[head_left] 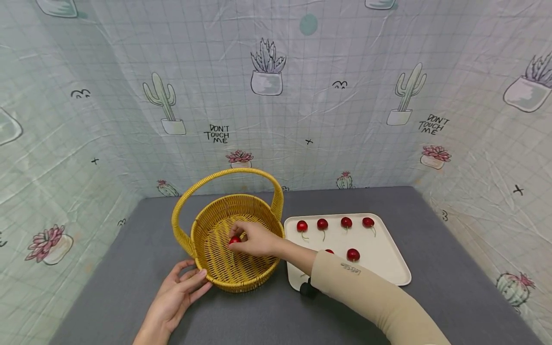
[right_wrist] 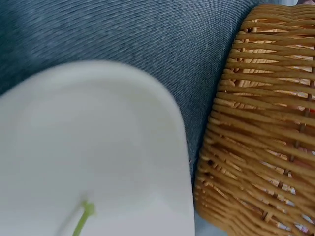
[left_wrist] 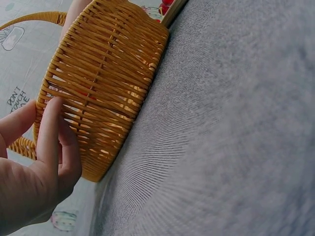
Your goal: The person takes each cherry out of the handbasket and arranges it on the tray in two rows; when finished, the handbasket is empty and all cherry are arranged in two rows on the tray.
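A yellow woven basket with a tall arched handle stands on the grey table. My left hand pinches its near left rim, thumb at the top edge and fingers against the outer wall; the left wrist view shows this hand close up. Reaching over the basket's right side, my right hand holds a red cherry between thumb and fingers, inside the rim and above the woven bottom. In the right wrist view that hand is hidden behind the basket wall.
Right of the basket lies a white tray with several stemmed cherries, among them one cherry near its middle. My right forearm crosses the tray's near left part and covers some of it. A patterned cloth hangs behind the table.
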A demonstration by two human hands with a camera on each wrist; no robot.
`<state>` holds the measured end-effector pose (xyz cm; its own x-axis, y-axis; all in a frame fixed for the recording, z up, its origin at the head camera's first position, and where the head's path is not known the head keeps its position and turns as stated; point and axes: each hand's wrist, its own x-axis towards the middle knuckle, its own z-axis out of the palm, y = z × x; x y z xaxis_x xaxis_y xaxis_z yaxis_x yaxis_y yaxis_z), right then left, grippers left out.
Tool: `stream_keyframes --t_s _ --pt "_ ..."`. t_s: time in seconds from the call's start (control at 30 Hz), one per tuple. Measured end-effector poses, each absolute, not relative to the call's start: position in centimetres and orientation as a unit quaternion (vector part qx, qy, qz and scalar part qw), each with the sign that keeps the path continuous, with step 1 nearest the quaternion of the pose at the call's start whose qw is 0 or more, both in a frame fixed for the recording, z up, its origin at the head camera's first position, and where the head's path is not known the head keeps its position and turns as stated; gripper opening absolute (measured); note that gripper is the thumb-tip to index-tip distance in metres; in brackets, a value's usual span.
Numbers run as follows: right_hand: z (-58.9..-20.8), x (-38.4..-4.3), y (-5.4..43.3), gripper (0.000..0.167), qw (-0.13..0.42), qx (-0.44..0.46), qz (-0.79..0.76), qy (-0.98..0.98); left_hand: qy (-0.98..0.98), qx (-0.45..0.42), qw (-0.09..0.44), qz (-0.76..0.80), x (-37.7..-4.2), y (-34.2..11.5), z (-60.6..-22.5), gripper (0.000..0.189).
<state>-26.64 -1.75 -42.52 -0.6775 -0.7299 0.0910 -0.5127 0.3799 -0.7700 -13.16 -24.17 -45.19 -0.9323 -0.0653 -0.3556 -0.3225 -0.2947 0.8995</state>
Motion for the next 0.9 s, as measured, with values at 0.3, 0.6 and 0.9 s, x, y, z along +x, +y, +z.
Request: stream_keyframes --t_s 0.3,0.6,0.9 --pt "-41.7 -26.9 -0.6 0.026 0.145 -0.382 -0.417 0.812 0.589 -0.162 0.081 0.788 -13.2 -24.2 -45.2 0.049" --pt "-40.8 -26.5 0.4 0.024 0.139 -0.397 -0.438 0.794 0.588 -0.162 0.081 0.788 -13.2 -24.1 -45.3 0.05" --pt "-40.2 -25.7 2.0 0.025 0.15 -0.388 -0.473 0.776 0.584 -0.164 0.083 0.79 -13.2 -24.2 -45.3 0.049"
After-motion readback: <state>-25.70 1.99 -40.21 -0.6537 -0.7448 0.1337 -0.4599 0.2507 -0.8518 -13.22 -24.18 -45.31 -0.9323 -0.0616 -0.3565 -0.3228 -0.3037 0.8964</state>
